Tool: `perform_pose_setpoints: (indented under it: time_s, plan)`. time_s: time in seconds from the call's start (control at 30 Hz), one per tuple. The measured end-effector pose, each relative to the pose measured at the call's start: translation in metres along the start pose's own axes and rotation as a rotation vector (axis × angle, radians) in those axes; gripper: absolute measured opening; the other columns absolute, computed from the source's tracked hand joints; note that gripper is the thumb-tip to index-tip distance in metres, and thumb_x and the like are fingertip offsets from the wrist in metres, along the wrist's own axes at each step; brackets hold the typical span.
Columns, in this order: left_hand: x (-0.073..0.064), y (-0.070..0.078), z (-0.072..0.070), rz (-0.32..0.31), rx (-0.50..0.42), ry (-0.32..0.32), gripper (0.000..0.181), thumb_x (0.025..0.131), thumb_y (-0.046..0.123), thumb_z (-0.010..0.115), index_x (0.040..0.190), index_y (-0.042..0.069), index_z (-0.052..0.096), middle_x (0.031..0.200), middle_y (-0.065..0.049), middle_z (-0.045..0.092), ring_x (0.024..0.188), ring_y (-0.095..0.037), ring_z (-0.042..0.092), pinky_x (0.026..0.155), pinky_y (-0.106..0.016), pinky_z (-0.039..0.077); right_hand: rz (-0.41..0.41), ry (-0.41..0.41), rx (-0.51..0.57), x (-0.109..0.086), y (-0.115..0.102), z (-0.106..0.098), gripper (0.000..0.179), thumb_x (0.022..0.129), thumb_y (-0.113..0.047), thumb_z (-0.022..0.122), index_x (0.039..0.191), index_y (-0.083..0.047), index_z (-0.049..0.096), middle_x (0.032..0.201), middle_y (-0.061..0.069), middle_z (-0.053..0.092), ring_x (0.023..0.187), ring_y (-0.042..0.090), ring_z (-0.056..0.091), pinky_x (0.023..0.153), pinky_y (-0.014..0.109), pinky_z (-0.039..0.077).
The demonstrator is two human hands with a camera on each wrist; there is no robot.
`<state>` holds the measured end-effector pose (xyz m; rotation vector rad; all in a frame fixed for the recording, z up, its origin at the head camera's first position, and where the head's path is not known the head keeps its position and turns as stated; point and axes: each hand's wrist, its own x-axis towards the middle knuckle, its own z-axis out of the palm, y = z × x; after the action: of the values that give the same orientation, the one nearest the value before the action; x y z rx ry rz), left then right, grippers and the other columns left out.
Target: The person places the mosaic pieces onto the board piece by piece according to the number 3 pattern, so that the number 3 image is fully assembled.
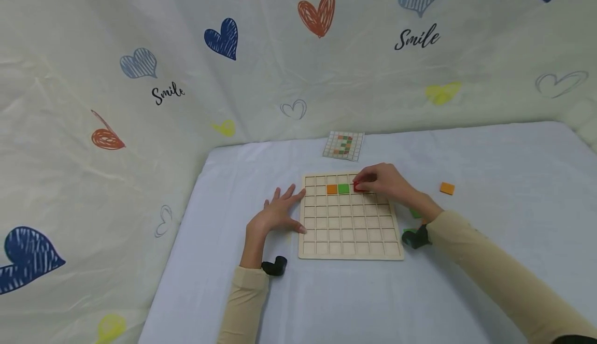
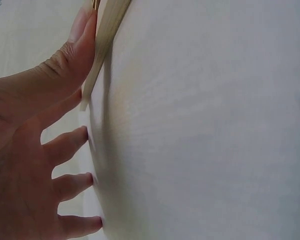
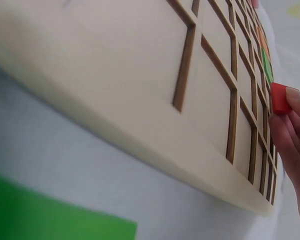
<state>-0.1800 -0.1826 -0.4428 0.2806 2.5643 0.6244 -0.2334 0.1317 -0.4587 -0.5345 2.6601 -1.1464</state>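
1. The right hand [image 1: 383,182] pinches with its fingers a red square tile [image 3: 279,100] at the far part of a pale wooden grid board [image 1: 350,251].
2. The left hand [image 1: 275,214], fingers apart, touches the board's left edge.
3. An orange square tile [image 1: 331,189] and a green square tile [image 1: 343,188] lie left of the red one.

Red tile [image 3: 278,100] in the right hand [image 3: 294,152], near a green tile [image 3: 267,66] on the gridded board [image 3: 115,70]
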Motion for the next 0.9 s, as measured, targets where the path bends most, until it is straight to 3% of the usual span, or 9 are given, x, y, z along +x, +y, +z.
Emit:
perform_pose_setpoints:
  time_s: [0.57,0.9]
  plan:
    - [-0.003,0.002,-0.002,-0.008,-0.011,0.000,0.107,0.076,0.031,0.092,0.163,0.028,0.031,0.174,-0.004,0.010,0.160,-0.041,-0.005,0.124,-0.070,0.003,-0.019,0.036,-0.079,0.006,-0.006,0.009,0.014,0.094,-0.010,0.073,0.103,-0.002,0.080,0.100,0.013,0.077,0.090,0.026,0.069,0.083,0.044,0.056]
    - [0.000,-0.002,-0.001,0.001,-0.007,-0.004,0.106,0.077,0.033,0.091,0.164,0.028,0.030,0.174,-0.003,0.010,0.160,-0.040,-0.006,0.124,-0.069,0.003,-0.100,0.090,-0.111,0.004,-0.003,0.013,0.008,0.092,-0.008,0.075,0.096,-0.003,0.079,0.089,0.010,0.077,0.081,0.024,0.070,0.076,0.042,0.056]
